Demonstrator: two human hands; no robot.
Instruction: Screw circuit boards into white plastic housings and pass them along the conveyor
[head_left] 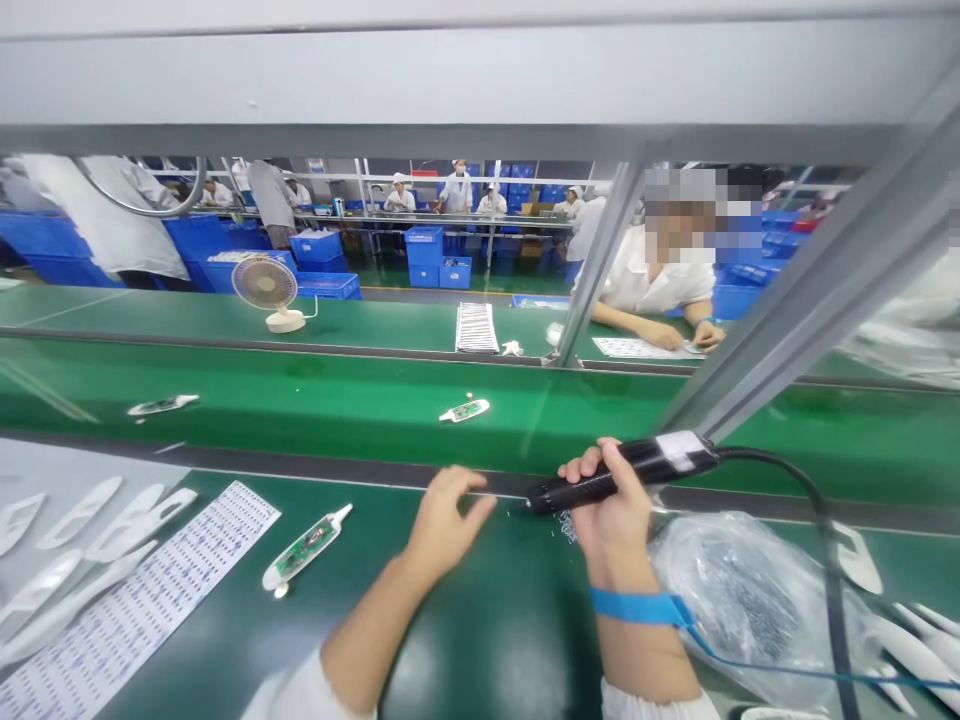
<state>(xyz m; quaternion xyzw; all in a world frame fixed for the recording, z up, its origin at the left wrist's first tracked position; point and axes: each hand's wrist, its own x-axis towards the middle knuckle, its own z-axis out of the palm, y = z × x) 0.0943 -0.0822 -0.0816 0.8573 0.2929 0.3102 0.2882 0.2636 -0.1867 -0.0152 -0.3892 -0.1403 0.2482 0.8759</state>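
My right hand point(616, 510) is wrapped around a black electric screwdriver point(622, 475), its tip pointing left and its cord trailing right. A blue wrist strap point(641, 607) circles that wrist. Beneath the tool lie small loose screws point(568, 527), partly hidden by my hand. My left hand point(446, 520) hovers left of the screwdriver tip, thumb and fingers apart, with nothing visible in it. Left of it on the green bench point(465, 640) rests a white elongated housing with a circuit board point(306, 550), a small round white piece at its lower end.
A printed sheet point(142, 610) and several white shells point(82, 515) lie at left. A bag of screws point(739, 590) sits at right. On the green conveyor point(337, 400) are two housings, one at centre point(464, 411). Beyond stand a fan point(266, 285), a metal post point(600, 265) and a seated co-worker point(660, 275).
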